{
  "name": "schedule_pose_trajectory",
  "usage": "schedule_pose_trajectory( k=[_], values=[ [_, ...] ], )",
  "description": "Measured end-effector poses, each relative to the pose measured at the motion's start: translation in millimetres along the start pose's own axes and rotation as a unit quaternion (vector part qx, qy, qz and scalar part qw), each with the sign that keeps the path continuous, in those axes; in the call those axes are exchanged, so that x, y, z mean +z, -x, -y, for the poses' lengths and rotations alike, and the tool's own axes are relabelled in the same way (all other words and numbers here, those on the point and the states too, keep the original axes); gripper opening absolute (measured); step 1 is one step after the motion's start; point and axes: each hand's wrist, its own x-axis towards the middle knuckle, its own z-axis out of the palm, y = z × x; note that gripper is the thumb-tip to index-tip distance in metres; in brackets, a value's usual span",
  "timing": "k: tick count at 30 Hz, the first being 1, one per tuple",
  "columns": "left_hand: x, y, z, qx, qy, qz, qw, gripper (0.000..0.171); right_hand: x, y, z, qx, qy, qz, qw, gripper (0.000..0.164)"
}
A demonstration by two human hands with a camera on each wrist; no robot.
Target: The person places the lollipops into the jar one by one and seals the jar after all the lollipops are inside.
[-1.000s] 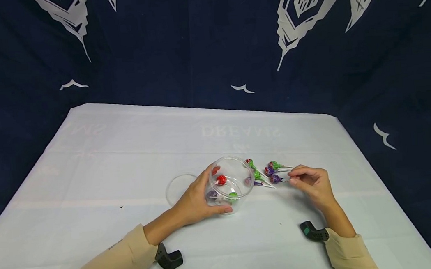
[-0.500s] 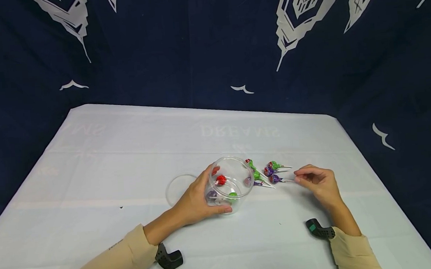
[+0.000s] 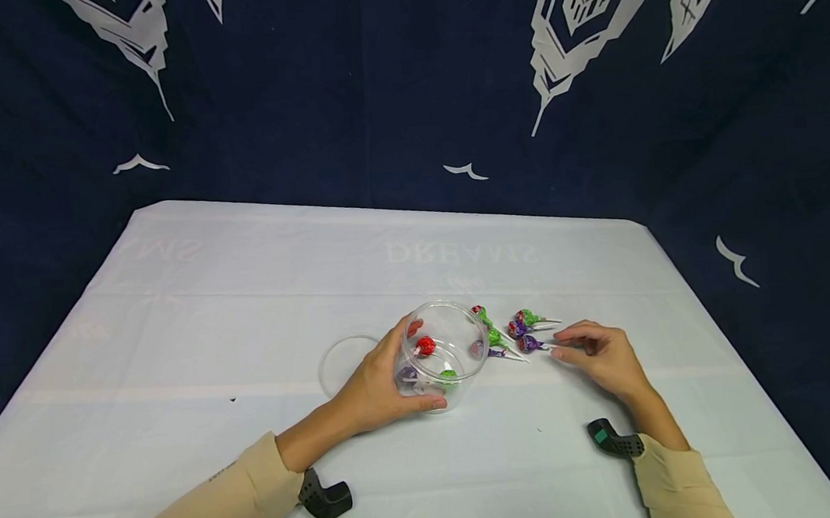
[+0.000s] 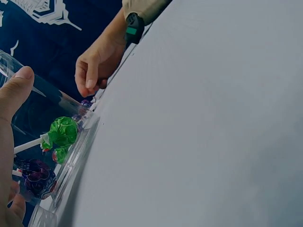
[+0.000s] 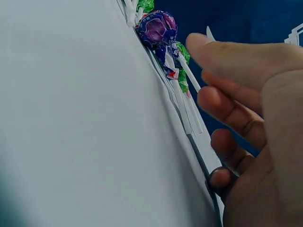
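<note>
My left hand [image 3: 380, 384] grips a clear plastic jar [image 3: 447, 400] by its side, the mouth tilted up toward the head camera. Inside lie a red lollipop [image 3: 424, 346], a green lollipop [image 4: 63, 131] and a purple lollipop [image 4: 38, 178]. To the right of the jar, my right hand [image 3: 603, 358] is at the stick of another purple lollipop [image 3: 530, 344] lying on the table. Its thumb and index finger stand apart around the stick's end, as the right wrist view shows [image 5: 158, 29] of that purple lollipop. The other fingers are loosely bent.
Several more wrapped lollipops [image 3: 494, 338] lie between jar and right hand, some partly seen through the jar wall. A clear round lid [image 3: 321, 368] lies left of the jar, partly behind the left hand. The white-covered table [image 3: 243, 254] meets a dark blue curtain [image 3: 376, 95].
My right hand drew back slightly to the right along the purple lollipop's stick, then came left again with thumb and index finger spread. The left hand and jar have stayed put.
</note>
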Motion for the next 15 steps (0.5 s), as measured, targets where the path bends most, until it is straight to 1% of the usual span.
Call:
schedule_pose_trajectory(
  k=[6,10,15],
  values=[
    [0.2,-0.4,0.0,0.000,-0.004,0.000,1.0000,0.114,2.8,-0.4,-1.0,-0.001,0.055,0.005,0.998,0.018],
    [0.4,0.2,0.7,-0.002,-0.004,0.003,1.0000,0.115,5.7,-1.0,-2.9,-0.012,0.083,0.009,0.996,0.019],
    [0.3,0.3,0.6,-0.003,-0.002,0.005,1.0000,0.115,8.3,-1.4,-3.6,-0.030,0.096,0.004,0.995,0.017]
  ],
)
